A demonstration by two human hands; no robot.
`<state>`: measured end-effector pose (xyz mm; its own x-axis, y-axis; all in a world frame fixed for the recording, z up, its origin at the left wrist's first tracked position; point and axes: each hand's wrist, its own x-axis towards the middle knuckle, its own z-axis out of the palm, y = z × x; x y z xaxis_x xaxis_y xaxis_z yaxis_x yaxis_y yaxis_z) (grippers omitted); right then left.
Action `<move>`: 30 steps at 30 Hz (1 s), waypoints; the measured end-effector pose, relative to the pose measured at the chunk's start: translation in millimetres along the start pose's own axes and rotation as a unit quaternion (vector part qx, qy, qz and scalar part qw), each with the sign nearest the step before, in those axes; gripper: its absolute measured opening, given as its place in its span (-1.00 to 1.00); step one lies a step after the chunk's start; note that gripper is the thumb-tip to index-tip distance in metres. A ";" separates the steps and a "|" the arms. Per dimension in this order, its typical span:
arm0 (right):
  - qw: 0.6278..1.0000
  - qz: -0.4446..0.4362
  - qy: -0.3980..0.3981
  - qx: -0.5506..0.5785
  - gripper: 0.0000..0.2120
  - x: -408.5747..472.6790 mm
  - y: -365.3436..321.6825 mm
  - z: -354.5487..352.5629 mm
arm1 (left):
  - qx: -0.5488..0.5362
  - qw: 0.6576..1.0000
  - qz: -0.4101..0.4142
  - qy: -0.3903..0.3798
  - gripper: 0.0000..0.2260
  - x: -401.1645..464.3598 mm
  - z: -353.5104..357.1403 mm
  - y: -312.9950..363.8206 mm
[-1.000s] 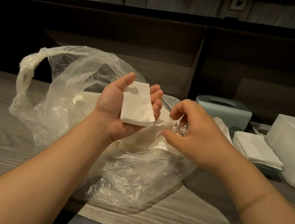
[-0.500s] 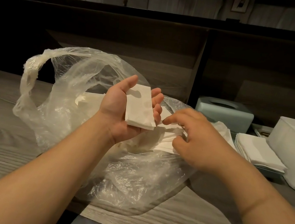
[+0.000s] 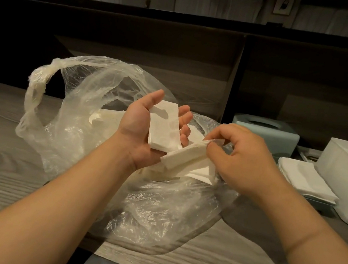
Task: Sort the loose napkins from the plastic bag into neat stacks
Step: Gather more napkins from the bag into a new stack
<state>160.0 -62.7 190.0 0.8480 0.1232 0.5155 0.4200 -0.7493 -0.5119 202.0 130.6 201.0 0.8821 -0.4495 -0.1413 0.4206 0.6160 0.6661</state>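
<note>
White napkins (image 3: 164, 129) lie at frame centre on our left hand (image 3: 144, 132), its grip spread flat; our right hand (image 3: 245, 159) pinches another napkin (image 3: 184, 158) above the plastic bag (image 3: 84, 123). We should square edges before laying it on.

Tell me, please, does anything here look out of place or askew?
Only mildly: the napkins pinched by the right hand hang tilted and uneven, unlike the squared stack in the left hand. The plastic bag lies crumpled.
</note>
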 end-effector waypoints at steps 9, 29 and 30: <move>0.989 0.003 -0.123 -0.080 -0.67 -1.1 1.2 -1.6 | 0.014 1.000 -0.010 0.004 -0.51 1.4 -1.9 0.2; 0.930 0.024 -0.003 0.367 -0.76 -1.0 -9.8 -10.5 | 0.106 0.994 -0.036 -0.009 -0.50 -1.2 2.7 -4.5; 0.931 0.021 0.001 0.363 -0.79 -0.9 -9.9 -10.8 | 0.122 0.992 -0.035 -0.014 -0.48 -1.1 2.0 -5.1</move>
<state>151.6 -62.4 202.0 0.8688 0.1023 0.4845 0.4941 -0.1150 -0.8618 198.5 126.7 199.2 0.8447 -0.5056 -0.1759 0.4139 0.4085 0.8135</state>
